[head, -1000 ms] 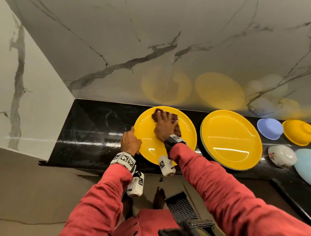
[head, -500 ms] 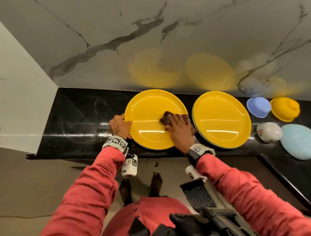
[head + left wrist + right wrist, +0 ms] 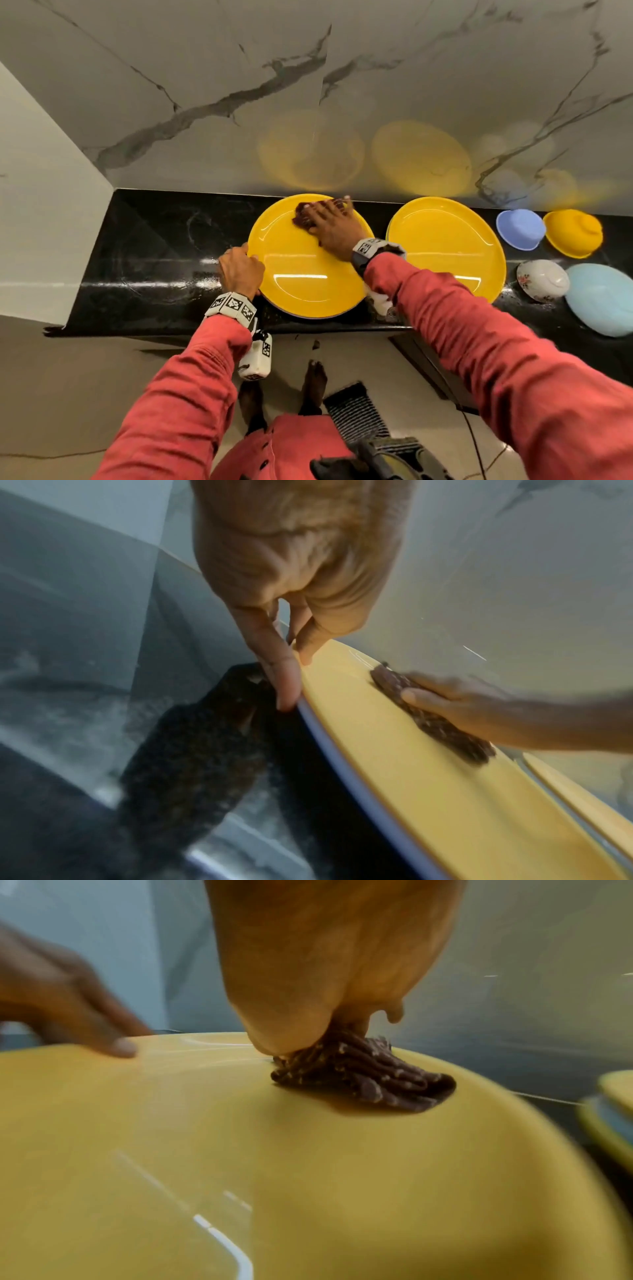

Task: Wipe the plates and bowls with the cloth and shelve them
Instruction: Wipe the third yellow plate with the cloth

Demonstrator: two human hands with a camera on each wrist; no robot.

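A yellow plate (image 3: 301, 274) lies on the black counter (image 3: 154, 246), with a bluish rim of another plate showing under it. My left hand (image 3: 239, 270) pinches its left rim, thumb on top (image 3: 294, 674). My right hand (image 3: 329, 219) lies flat with fingers spread on a dark brown cloth (image 3: 301, 219), pressing it onto the far part of the plate. The right wrist view shows the cloth (image 3: 359, 1080) bunched under the palm (image 3: 325, 961) on the plate (image 3: 308, 1177). A second yellow plate (image 3: 445, 246) sits just to the right.
At the counter's right end are an upturned blue bowl (image 3: 520, 229), an upturned yellow bowl (image 3: 572, 233), a white floral bowl (image 3: 543, 281) and a pale blue dish (image 3: 603, 298). A marble wall (image 3: 308, 85) rises right behind the counter. Bare counter lies left of my left hand.
My right hand has slid the cloth from the plate's right side up to its far edge. The left hand still holds the left rim.
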